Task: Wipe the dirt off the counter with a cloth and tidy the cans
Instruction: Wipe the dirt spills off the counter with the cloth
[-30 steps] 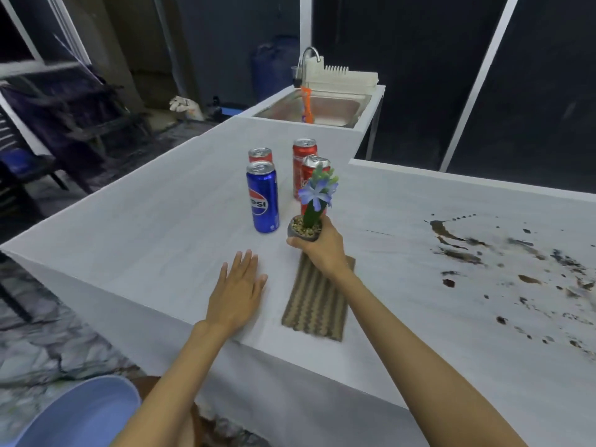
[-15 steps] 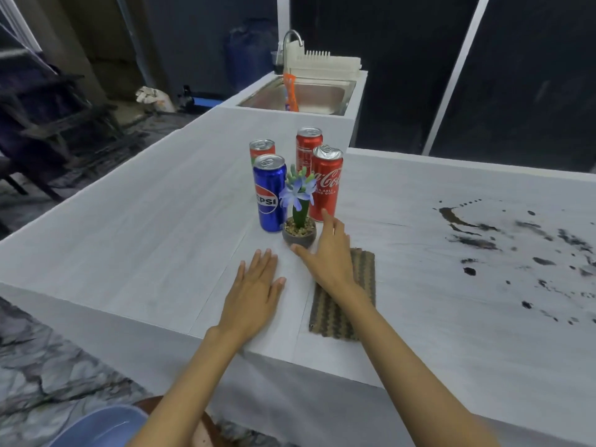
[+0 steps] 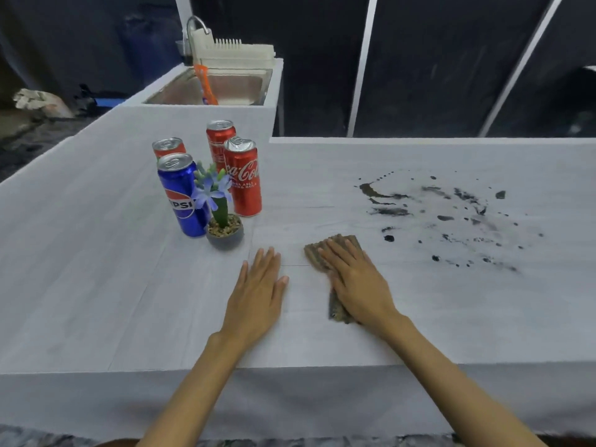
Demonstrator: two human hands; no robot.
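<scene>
A brown ribbed cloth (image 3: 342, 237) lies on the white counter (image 3: 96, 253), and my right hand (image 3: 354, 282) rests flat on top of it, fingers stretched forward. Dark dirt smears and specks (image 3: 451, 217) spread over the counter to the right of the cloth. My left hand (image 3: 258, 291) lies palm down on the bare counter, holding nothing. Standing upright in a cluster at the left are a blue Pepsi can (image 3: 180, 195), a red Coca-Cola can (image 3: 242, 179), a second red can (image 3: 219, 140) behind it and a third red can (image 3: 168, 146), partly hidden by the Pepsi.
A small grey pot with a cactus and blue flower (image 3: 224, 235) stands just in front of the cans. Behind them the counter runs back to a steel sink (image 3: 225, 88) with a white dish rack (image 3: 235, 53) and an orange brush (image 3: 204, 85).
My right hand set the flower pot down in front of the cans, let go of it and moved right onto the cloth. The cloth now lies closer to the dirt. The left hand stays flat.
</scene>
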